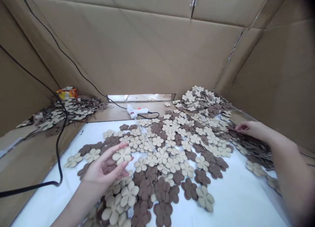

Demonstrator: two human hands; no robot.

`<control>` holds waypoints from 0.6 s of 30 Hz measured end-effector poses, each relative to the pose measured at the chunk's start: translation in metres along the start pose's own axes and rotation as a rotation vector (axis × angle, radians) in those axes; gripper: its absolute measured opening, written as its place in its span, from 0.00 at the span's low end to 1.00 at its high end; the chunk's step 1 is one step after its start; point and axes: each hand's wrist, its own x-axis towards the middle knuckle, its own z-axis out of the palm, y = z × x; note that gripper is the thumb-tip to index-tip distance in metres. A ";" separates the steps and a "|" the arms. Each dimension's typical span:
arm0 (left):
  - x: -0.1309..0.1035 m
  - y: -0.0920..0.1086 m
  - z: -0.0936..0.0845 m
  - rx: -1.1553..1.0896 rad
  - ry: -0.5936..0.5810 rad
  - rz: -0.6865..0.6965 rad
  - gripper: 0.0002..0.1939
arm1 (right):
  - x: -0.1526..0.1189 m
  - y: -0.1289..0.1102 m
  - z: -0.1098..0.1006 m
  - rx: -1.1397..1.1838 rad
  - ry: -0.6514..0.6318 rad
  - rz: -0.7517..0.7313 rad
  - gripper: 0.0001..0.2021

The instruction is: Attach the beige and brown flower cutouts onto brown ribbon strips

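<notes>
Black cable (31, 188): hangs at far left, bends sharply and runs out at the left edge.
Orange-yellow packet (67, 94): sits behind the left heap; a few pale flower shapes lie on top.
Left heap (70, 108): cream and brown flower cut-outs mixed with thin brown strips.
Left hand (100, 170): thumb and fingers closed to a pinch, other fingers loosely curled.
Cream five-petal flower (122, 155): held in that pinch, face up, above the loose flowers.
White hot glue gun (135, 113): on its side at the back, orange trigger, nozzle to the left; black cord attached.
Loose flowers (162, 189): cream and brown, overlapping, spread across the white surface (236, 200).
Right heap (197, 100): mostly cream flowers, some brown, against the cardboard wall (147, 56).
Right hand (254, 129): fingers partly curled, fingertips at the strip bundle; cannot tell whether a strip is gripped.
Strip bundle (258, 151): thin, dark brown, beneath and beside the right hand.
</notes>
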 end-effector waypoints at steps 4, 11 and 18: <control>-0.001 -0.002 0.002 0.020 0.031 0.002 0.32 | 0.001 -0.002 0.002 0.011 0.041 -0.025 0.09; 0.004 -0.006 -0.006 0.088 -0.041 -0.025 0.33 | -0.007 -0.020 0.002 0.079 0.064 -0.030 0.08; 0.001 -0.007 0.001 0.053 -0.001 -0.019 0.33 | -0.025 -0.054 -0.020 0.279 0.264 0.021 0.14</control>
